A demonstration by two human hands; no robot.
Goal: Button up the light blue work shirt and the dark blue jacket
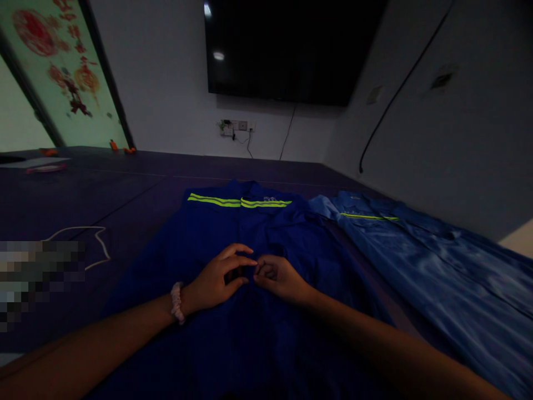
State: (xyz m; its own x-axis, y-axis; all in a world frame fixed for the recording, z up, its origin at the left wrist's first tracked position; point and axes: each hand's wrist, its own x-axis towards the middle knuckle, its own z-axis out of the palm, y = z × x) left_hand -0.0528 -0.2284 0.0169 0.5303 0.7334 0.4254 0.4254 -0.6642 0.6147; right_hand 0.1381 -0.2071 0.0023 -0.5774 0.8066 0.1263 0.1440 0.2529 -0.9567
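Observation:
A dark blue work jacket point(233, 233) with a yellow reflective stripe lies flat on the dark table point(125, 194) in front of me. My left hand point(216, 278), a pale scrunchie on its wrist, pinches the jacket's front placket at the middle. Touching it fingertip to fingertip, my right hand point(278, 278) is curled and pinches the same strip of fabric. Both hands rest on the cloth. What lies between the fingertips is too dark to make out.
A lighter blue jacket point(416, 250) with the same stripe lies spread to the right, near the wall. A white cord point(89, 236) loops on the table at left. A black screen point(291, 50) hangs on the far wall above a socket with cables.

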